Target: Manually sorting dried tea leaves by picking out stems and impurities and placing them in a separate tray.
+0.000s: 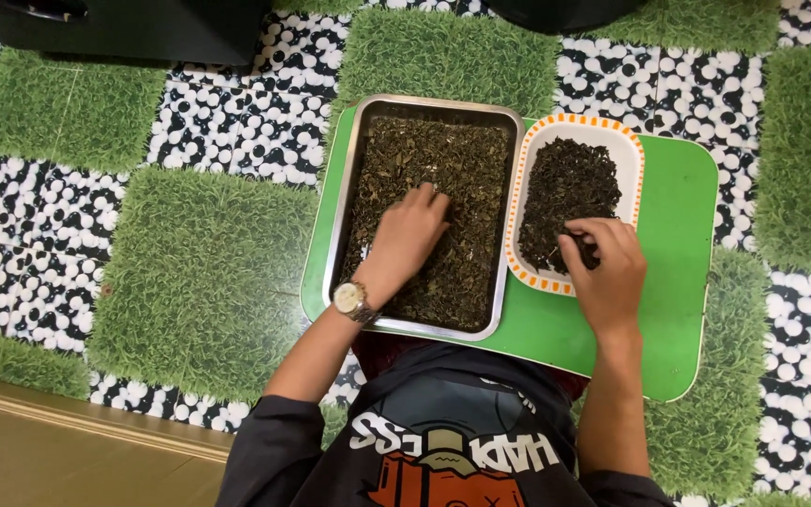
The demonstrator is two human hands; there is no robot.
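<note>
**A:** Closest to the camera, a dark printed top fills the bottom edge, both forearms reaching up and away from it. What's on the left wrist?

**B:** A wristwatch (350,299), metal band, sitting right at the near rim of the steel tray (346,202). Past it, the left hand (409,237) lies palm down in the dried leaves (462,178), fingers spread flat and loose, gripping nothing I can make out.

**A:** And the right?

**B:** The right hand (609,268) is at the near end of the white dish (633,169), the one with the orange dashed rim. Fingertips curled in, pinched on a small clump of the darker leaves (570,192) heaped there.

**A:** So two piles, side by side?

**B:** Yes, tray on the left, dish on the right, edges touching or nearly so, both resting on a green board (678,282).

**A:** Beyond that?

**B:** A floor mat (204,272) of grass squares and black-and-white pebble patches, with dark shapes at the far edge, too cut off to name.
</note>
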